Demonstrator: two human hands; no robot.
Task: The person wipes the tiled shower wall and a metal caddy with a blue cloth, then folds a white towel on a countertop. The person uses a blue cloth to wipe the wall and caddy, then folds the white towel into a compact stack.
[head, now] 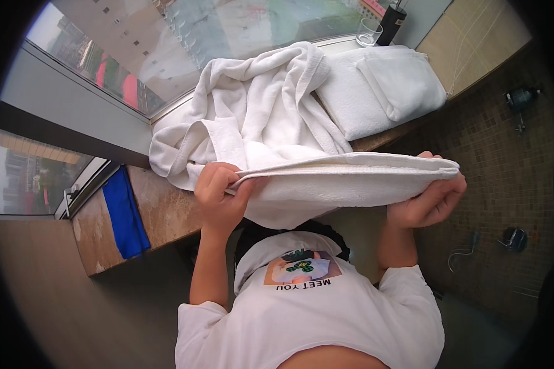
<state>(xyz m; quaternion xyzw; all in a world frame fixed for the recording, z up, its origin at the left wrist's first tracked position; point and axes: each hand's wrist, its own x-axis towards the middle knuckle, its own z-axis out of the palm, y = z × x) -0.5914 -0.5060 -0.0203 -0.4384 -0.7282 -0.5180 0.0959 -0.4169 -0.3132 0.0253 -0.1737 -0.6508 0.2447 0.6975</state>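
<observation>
A large white terry towel [267, 110] lies rumpled on the stone window ledge, and its near part is held up in front of me. My left hand [219, 191] pinches the hem between thumb and fingers. At the other end of that stretched edge, my right hand [431, 196] grips the corner, with fingers on both sides of the cloth. The edge between my hands runs nearly straight, and the fabric hangs below it. Beside the rumpled cloth rests a folded white towel [344, 99] with a smaller folded white cloth [392, 80] on top.
A blue cloth [124, 214] lies across the brown stone ledge [166, 207] at the left. A clear glass [368, 33] and a black cylindrical container [391, 24] stand by the window at the back right. Metal fixtures [514, 240] are on the tiled surface at the right.
</observation>
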